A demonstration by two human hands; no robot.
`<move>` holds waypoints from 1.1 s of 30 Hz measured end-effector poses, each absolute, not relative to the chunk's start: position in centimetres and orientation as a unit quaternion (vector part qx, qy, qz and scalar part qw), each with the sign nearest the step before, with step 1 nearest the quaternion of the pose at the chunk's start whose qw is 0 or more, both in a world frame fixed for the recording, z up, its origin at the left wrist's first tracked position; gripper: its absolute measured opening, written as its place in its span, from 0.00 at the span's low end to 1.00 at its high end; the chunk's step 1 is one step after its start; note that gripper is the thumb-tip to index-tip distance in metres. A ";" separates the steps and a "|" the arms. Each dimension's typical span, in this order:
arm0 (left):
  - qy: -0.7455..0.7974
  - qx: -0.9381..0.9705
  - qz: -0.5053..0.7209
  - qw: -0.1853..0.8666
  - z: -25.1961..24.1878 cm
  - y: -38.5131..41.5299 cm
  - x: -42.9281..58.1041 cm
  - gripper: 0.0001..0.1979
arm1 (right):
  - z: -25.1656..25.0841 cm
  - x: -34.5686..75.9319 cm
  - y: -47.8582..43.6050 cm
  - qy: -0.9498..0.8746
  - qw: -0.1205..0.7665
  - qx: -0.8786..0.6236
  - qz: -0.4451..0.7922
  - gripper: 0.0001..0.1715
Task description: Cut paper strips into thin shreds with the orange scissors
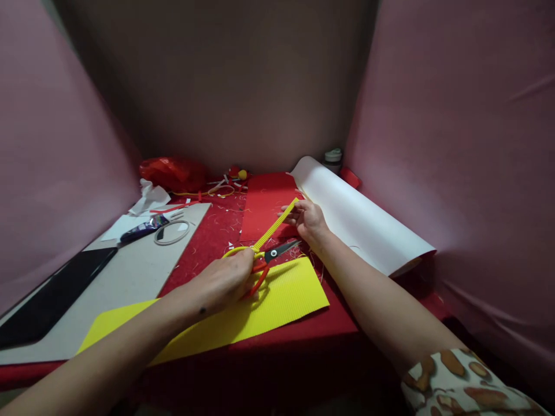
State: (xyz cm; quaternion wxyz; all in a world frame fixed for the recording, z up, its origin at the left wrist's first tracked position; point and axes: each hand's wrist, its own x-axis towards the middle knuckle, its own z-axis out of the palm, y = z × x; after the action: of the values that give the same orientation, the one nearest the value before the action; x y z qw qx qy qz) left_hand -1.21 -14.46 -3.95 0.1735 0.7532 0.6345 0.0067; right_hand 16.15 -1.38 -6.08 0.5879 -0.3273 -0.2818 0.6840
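My left hand (229,276) is closed around scissors (261,276) with red handles and dark blades, which point right. A narrow ribbed yellow strip (276,224) stretches between my hands; its lower end meets the fingers of my left hand. The upper end is pinched in my right hand (306,218), the other fingers spread. Under my left hand and the scissors lies a ribbed yellow sheet (299,294). Behind my right hand is a ribbed red sheet (264,202).
A white roll (359,214) lies at the right, a lidded bottle (333,159) behind it. At the left, a grey board (143,271) bears a black tablet-like slab (56,294), a tape ring (172,233) and a dark packet (143,228). A red bag (173,173) sits behind.
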 end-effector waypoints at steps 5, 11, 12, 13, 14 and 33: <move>0.640 0.753 -0.059 0.138 -4.3 -14.4 -1.5 0.12 | -6.0 16.5 -1.3 -0.280 0.598 -0.311 0.683 0.07; 0.604 0.772 -0.060 0.190 -4.0 -13.8 -2.4 0.15 | -5.9 17.3 -0.8 -0.290 0.613 -0.302 0.670 0.07; 0.595 0.775 -0.059 0.203 -4.0 -13.8 -2.5 0.14 | -5.9 17.4 -0.7 -0.292 0.614 -0.302 0.669 0.07; 0.591 0.777 -0.057 0.209 -3.9 -13.8 -2.6 0.13 | -5.9 17.5 -0.7 -0.293 0.615 -0.301 0.668 0.08; 0.593 0.776 -0.051 0.207 -3.9 -13.9 -2.7 0.13 | -6.0 17.5 -0.7 -0.293 0.615 -0.300 0.667 0.08; 0.644 0.745 0.069 0.157 -6.0 -17.0 -3.1 0.05 | 3.2 23.4 -7.4 -0.316 0.610 -0.135 0.714 0.17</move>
State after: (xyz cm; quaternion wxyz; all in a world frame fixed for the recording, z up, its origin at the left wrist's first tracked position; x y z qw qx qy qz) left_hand -3.13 -17.02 -5.99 0.1574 0.7452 0.6443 0.0688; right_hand 23.41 -7.41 3.15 0.6104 -0.1347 -0.3163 0.7136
